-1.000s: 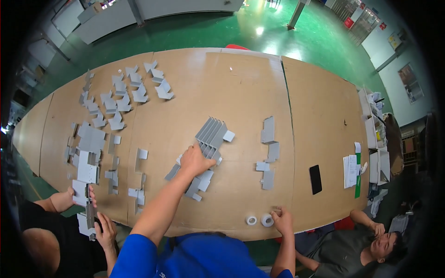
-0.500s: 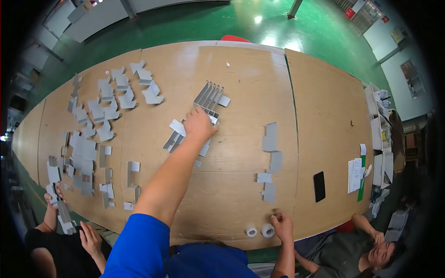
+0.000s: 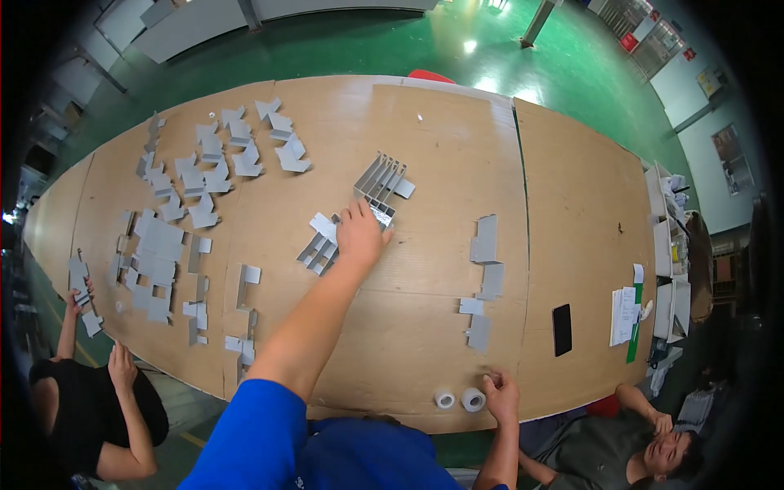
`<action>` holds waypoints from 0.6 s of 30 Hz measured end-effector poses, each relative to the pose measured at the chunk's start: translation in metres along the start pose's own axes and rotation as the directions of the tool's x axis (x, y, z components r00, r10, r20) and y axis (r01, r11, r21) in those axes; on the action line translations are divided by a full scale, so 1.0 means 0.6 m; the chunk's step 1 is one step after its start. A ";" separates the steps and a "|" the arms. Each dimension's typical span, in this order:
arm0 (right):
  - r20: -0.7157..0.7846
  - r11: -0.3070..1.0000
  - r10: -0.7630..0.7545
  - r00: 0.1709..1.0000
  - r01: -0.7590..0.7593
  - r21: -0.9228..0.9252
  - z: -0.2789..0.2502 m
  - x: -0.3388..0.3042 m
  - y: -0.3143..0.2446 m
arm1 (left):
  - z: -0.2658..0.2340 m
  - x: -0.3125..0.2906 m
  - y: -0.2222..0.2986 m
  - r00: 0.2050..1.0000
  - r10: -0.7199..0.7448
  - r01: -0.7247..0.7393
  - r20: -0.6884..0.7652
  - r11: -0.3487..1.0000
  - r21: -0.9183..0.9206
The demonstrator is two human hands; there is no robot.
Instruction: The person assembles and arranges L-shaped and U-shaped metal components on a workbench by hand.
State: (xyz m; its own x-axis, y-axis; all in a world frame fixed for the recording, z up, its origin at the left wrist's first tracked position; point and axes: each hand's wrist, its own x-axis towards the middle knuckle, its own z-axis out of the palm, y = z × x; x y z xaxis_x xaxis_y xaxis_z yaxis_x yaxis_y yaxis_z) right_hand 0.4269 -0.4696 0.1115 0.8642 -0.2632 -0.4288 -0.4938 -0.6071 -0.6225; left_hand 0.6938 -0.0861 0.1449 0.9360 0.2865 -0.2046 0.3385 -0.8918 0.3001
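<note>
My left hand (image 3: 362, 235) reaches out to the middle of the table. Its fingers are spread over a group of grey bent-metal brackets (image 3: 381, 178), touching them. Several upright parallel walls stand just beyond the fingertips, and a second slotted grey bracket (image 3: 318, 255) lies beside the wrist. The palm hides part of the group. At the near edge, my right hand (image 3: 501, 398) rests with fingers loosely bent and apart, and no object shows in it. Two white tape rolls (image 3: 473, 399) stand just left of it.
Many grey brackets (image 3: 189, 175) cover the left side of the table. A row of grey brackets (image 3: 492, 280) lies right of centre, with a black phone (image 3: 562, 330) and papers (image 3: 623, 316) farther right. A co-worker's hand (image 3: 80, 296) at left holds a grey bracket; another person sits at right.
The whole view has shifted slightly. My left hand stays on the brackets, and my right hand stays beside the tape rolls. The left co-worker's bracket has moved farther up and left.
</note>
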 end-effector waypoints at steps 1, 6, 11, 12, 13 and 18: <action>0.002 1.000 -0.004 1.000 0.004 0.000 -0.002 -0.003 0.004 | 0.016 -0.024 -0.011 0.991 0.098 -0.096 -0.090 0.995 0.026; -0.039 0.999 0.005 0.999 -0.004 0.036 -0.008 -0.020 0.049 | 0.051 -0.195 -0.045 0.891 0.437 -0.444 -0.123 0.895 -0.038; -0.013 0.999 -0.001 1.000 0.001 -0.045 -0.015 -0.035 0.047 | 0.062 -0.390 -0.140 0.880 0.462 -0.474 -0.106 0.852 -0.222; -0.022 0.998 -0.002 1.000 0.000 -0.070 -0.014 -0.039 0.053 | 0.061 -0.420 -0.161 0.895 0.438 -0.443 -0.086 0.851 -0.283; 0.009 0.997 -0.018 1.000 0.019 -0.073 -0.011 -0.043 0.041 | 0.064 -0.450 -0.187 0.908 0.408 -0.417 -0.089 0.868 -0.272; -0.028 0.987 -0.125 0.992 0.121 -0.109 -0.003 -0.032 0.027 | 0.067 -0.539 -0.297 0.996 0.083 -0.092 -0.040 0.925 -0.369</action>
State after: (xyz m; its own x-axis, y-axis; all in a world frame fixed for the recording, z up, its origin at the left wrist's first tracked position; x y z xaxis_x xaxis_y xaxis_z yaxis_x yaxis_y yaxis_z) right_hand 0.4026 -0.4758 0.1110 0.9216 -0.2064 -0.3288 -0.3719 -0.7124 -0.5952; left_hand 0.3272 -0.0339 0.1203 0.9639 0.2252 -0.1417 0.2628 -0.7216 0.6405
